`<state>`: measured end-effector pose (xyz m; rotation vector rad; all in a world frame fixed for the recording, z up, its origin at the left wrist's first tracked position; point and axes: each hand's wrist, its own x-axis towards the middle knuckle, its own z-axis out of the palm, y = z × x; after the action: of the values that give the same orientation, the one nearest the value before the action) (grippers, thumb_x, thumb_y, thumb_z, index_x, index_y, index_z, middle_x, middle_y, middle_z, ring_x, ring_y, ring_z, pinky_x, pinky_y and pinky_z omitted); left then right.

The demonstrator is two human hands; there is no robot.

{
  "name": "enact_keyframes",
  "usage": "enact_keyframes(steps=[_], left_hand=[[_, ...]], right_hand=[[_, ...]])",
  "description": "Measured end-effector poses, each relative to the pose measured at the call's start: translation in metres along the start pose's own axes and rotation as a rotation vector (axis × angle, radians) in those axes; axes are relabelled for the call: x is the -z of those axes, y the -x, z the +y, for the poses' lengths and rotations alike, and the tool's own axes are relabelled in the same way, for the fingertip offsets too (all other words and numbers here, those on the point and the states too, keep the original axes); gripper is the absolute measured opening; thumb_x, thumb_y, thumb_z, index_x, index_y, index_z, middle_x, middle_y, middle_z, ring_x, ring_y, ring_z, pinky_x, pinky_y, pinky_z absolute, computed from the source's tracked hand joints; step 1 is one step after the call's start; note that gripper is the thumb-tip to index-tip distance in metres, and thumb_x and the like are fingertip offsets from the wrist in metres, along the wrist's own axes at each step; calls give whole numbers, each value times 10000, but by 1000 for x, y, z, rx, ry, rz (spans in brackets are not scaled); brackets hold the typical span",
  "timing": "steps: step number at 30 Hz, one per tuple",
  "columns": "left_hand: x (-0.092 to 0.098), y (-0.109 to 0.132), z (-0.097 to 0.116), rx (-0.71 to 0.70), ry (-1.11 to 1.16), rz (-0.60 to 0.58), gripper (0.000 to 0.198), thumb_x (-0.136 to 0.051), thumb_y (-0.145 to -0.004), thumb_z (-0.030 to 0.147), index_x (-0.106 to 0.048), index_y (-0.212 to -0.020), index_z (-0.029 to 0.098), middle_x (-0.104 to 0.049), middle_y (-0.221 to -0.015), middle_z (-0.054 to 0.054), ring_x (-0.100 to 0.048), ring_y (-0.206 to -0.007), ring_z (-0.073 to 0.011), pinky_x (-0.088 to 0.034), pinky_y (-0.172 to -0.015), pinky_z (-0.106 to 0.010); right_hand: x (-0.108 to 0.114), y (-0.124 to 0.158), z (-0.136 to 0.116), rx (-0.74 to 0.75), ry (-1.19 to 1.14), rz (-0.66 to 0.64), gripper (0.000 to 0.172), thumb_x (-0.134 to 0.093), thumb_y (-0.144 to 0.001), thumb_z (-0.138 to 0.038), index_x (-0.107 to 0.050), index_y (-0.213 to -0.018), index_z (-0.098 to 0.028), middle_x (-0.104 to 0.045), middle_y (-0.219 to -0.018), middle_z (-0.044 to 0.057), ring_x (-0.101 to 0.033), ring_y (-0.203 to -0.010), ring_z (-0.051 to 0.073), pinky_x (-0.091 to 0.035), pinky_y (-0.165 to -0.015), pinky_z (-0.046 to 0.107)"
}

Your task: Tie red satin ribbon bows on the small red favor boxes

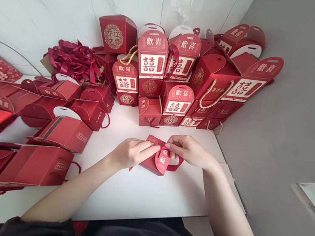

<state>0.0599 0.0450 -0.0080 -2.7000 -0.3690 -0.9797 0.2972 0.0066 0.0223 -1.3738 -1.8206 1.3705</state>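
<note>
Red gift box (155,158) with gold lettering lies on its side on the white counter (139,195), a little below the middle of the frame, and I have it between both hands. At far left, flat and half-folded red boxes (40,123) lie spread across the counter, some showing white insides. Above them, at upper left of centre, a heap of dark red ribbons (72,58) sits against the wall. My left hand (131,151) comes in from the lower left; its fingers are pinched narrow on the left side of the box, near the rounded tab. A red ribbon (174,165) loops out from the box's right side, and its knot sits at the tab where my fingertips meet. My right hand (190,150) reaches from the lower right and is closed narrow on that ribbon at the top of the box, thumb and forefinger pressed together. Behind the hands, along the tiled wall (44,0) in the upper middle and upper right, finished boxes (178,77) stand stacked in rows, several with rope handles.
</note>
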Motion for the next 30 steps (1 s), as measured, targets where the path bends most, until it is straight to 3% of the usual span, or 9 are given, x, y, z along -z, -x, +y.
enact_keyframes(steps=[3, 6, 10, 19, 24, 27, 30], left_hand=[[8, -1, 4, 344, 202, -145, 99, -624, -888, 273, -624, -915, 178, -692, -745, 18, -605, -571, -84, -480, -566, -206], [17, -6, 3, 737, 552, -342, 269, -659, -843, 409, -581, -754, 168, -590, -600, 43, -495, -503, -68, -418, -504, -193], [23, -7, -10, 996, 883, -520, 386, -662, -807, 493, -567, -674, 143, -510, -557, 36, -432, -506, -70, -347, -472, -194], [20, 0, -30, 1099, 1142, -649, 372, -713, -750, 458, -561, -662, 130, -470, -539, 44, -336, -450, -43, -248, -400, -159], [28, 2, -39, 1076, 1121, -809, 380, -732, -731, 476, -599, -653, 129, -425, -504, 51, -312, -425, -39, -223, -370, -155], [32, 6, -50, 1084, 1117, -931, 385, -727, -734, 503, -647, -677, 130, -432, -462, 49, -329, -389, -48, -249, -356, -170], [34, 9, -62, 986, 1162, -1019, 340, -747, -732, 460, -696, -704, 125, -573, -520, 2, -467, -447, -76, -366, -429, -181]], right_hand=[[1, 1, 1, -17, -26, -6, 332, -569, -913, -452, -589, -736, -172, -651, -658, -2, -566, -583, 102, -434, -551, 223], [1, 1, 5, -41, -110, -38, 314, -612, -885, -456, -613, -759, -168, -664, -663, 4, -583, -588, 108, -460, -555, 223], [2, 1, 13, -35, -212, -68, 303, -635, -873, -449, -656, -806, -155, -676, -678, 17, -592, -592, 105, -479, -556, 218], [3, 5, 29, -33, -237, -45, 316, -664, -856, -454, -655, -799, -143, -671, -637, 23, -618, -559, 116, -491, -521, 221], [5, 5, 32, -39, -363, -153, 273, -673, -853, -405, -666, -854, -132, -703, -724, 47, -649, -623, 136, -537, -598, 265], [12, 7, 33, -68, -350, -230, 216, -636, -875, -340, -670, -902, -128, -722, -813, 69, -667, -702, 154, -536, -659, 285], [18, 7, 37, -93, -299, -302, 152, -570, -893, -256, -657, -918, -135, -716, -838, 64, -661, -755, 159, -515, -709, 294]])
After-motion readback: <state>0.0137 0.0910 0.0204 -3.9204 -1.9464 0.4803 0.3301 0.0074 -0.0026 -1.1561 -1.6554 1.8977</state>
